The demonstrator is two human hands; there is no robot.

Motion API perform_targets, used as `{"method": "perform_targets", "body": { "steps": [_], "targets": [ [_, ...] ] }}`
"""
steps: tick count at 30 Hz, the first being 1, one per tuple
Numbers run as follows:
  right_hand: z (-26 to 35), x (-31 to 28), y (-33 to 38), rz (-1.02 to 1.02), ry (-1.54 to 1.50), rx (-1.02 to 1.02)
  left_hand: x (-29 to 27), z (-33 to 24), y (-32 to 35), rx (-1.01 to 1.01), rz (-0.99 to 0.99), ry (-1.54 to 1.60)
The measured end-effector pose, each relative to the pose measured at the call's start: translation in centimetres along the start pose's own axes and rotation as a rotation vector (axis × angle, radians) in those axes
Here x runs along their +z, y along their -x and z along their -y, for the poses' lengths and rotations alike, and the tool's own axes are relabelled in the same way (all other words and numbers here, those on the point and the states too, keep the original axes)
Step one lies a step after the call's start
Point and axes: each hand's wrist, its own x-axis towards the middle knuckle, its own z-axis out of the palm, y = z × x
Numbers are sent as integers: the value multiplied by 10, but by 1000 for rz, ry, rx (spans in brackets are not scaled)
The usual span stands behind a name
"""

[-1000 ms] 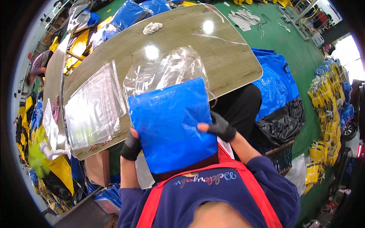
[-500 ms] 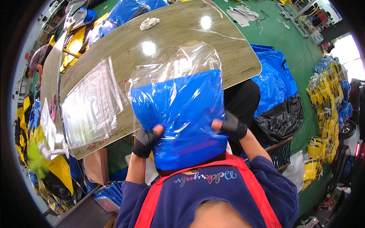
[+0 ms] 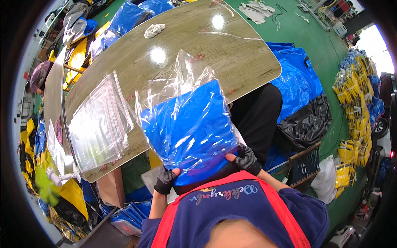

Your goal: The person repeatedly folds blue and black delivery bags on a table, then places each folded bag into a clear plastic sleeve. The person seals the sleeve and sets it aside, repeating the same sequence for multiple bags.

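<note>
A folded blue sheet [image 3: 188, 128] lies inside a clear plastic bag [image 3: 180, 78], whose loose upper end reaches over the table. My left hand [image 3: 166, 180], in a black fingerless glove, grips the package at its lower left corner, thumb on top. At the lower right corner my right hand [image 3: 245, 159], gloved the same way, holds it with the thumb on top too. The other fingers of both hands are partly hidden beneath the package. A stack of flat clear bags [image 3: 99, 122] rests on the table to the left of the package.
The wood-patterned table [image 3: 244, 62] stretches ahead, with a crumpled white cloth [image 3: 154, 31] on it. Blue and black bundles [image 3: 304, 87] lie on the floor at right, beyond them piled yellow packages [image 3: 353, 111]. A green fan [image 3: 44, 186] stands at left. Another person [image 3: 40, 76] bends at far left.
Both hands have slid down toward the package's near corners. The package has come closer to my body and tilted, and the bag's open end has bunched up.
</note>
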Motion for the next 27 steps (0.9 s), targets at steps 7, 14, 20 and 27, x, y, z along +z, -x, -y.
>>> {"method": "perform_targets", "body": {
  "steps": [7,14,20,27],
  "targets": [
    [-2,-15,-32,216,-330,-113,-4,-19,-12,10,-161,242],
    [83,14,-65,-8,-536,-616,25,-8,-100,217,-14,467],
    [130,-25,-97,-62,224,-884,31,-120,-96,720,-119,-1111],
    [83,-30,-100,-236,343,-749,79,-272,-132,1214,452,-1573]
  ]
}}
